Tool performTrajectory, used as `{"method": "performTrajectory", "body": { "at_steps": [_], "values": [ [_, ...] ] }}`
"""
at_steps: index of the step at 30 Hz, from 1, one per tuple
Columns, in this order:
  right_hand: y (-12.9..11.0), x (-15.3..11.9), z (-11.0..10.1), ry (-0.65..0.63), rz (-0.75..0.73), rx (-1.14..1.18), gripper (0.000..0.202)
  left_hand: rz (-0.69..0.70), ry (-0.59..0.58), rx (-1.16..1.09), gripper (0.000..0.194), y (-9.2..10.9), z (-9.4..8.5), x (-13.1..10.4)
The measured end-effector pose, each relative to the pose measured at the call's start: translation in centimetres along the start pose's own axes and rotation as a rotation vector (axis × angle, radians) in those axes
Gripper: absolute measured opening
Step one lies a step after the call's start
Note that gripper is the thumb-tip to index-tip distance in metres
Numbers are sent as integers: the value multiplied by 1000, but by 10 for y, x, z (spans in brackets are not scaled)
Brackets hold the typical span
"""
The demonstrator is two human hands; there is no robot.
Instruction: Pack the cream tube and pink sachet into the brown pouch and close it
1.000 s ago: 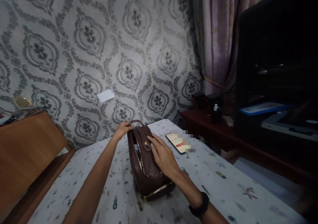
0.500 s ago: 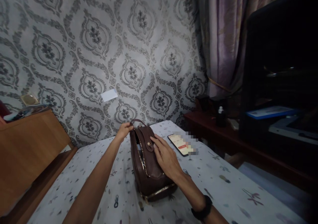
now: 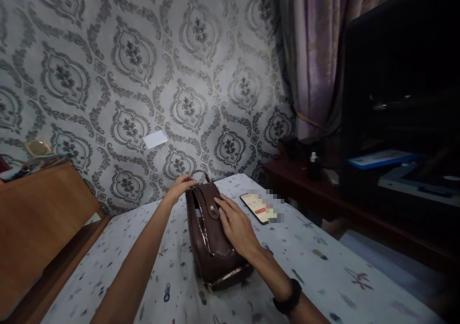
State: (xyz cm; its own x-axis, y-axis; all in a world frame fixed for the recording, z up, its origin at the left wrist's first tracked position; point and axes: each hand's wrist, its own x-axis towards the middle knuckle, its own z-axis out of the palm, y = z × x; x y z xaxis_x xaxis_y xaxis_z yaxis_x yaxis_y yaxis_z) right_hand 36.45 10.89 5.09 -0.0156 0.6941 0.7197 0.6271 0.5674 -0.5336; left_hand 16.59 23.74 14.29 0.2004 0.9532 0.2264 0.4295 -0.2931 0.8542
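Observation:
A dark brown leather-look bag (image 3: 208, 261) with gold zips lies on the patterned sheet, its handle (image 3: 200, 171) pointing at the wall. The long zipped pocket (image 3: 201, 223) on its front gapes partly, with something pale inside that I cannot make out. At the far left corner, beside the handle's base, my left hand (image 3: 179, 188) is closed on the bag's edge; its fingertips are partly hidden. My right hand (image 3: 237, 225) lies open with fingers stretched over the bag's right side, next to the strap with a gold stud (image 3: 212, 208).
A lit phone (image 3: 257, 208) rests on the sheet (image 3: 316, 271) right of the bag. At left stands a wooden headboard-like panel (image 3: 46, 209). A dark red shelf (image 3: 287, 173) with a small bottle (image 3: 314, 166) and a large black screen-like object (image 3: 395, 75) are on the right.
My left hand has shifted slightly right along the bag's top edge, nearer the handle's base. The right hand stays on the bag. The whole view has moved a little.

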Motion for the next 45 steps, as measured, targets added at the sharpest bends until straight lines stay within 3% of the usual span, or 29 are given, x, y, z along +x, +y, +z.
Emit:
{"method": "performTrajectory", "body": {
  "at_steps": [6, 13, 20, 31, 45],
  "values": [
    [0, -2, 2, 15, 8, 15, 43, -24, -102, 93, 25, 10, 20, 25],
    [-1, -2, 2, 45, -34, 39, 42, -24, -94, 158, 24, 8, 38, 38],
    [-3, -2, 1, 38, -14, 21, 42, 4, -76, 160, 23, 6, 45, 36],
    [-4, -2, -1, -6, -28, -37, 43, -1, 101, 100, 15, 1, 48, 31],
    [-7, 0, -5, -26, -12, -26, 42, 35, -23, -39, 31, 10, 43, 9]
  ]
}}
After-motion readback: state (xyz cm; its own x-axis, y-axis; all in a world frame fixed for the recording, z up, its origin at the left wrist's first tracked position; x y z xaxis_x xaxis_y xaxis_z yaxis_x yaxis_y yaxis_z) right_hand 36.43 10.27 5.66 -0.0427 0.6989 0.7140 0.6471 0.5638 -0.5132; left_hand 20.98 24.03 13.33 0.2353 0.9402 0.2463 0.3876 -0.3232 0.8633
